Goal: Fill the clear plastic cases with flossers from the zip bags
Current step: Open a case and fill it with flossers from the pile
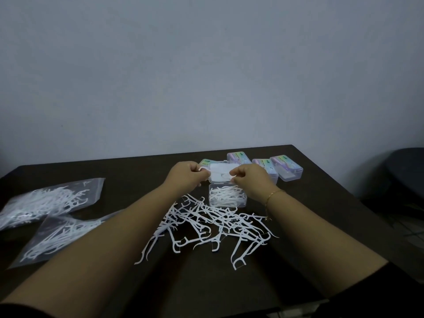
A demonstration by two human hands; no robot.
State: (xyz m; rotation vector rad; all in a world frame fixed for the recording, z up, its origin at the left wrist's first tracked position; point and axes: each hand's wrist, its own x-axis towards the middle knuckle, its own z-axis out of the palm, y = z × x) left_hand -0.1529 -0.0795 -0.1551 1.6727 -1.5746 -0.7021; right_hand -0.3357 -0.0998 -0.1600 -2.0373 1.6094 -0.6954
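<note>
An open clear plastic case [227, 195] sits mid-table, its base packed with white flossers, its lid [219, 173] raised behind it. My left hand [185, 176] pinches the lid's left edge, with a flosser [202, 168] by its fingertips. My right hand [249, 176] pinches the lid's right edge. A loose heap of white flossers [213, 222] lies in front of the case. Two zip bags with flossers lie at the left: one [49, 199] farther back, one [60, 236] nearer, partly under my left forearm.
Three closed clear cases with iridescent labels stand at the back right: [238, 157], [263, 165], [286, 167]. A fourth label [204, 162] peeks out behind the lid. The dark table [321, 203] ends near the right; a dark chair [406, 171] stands beyond it.
</note>
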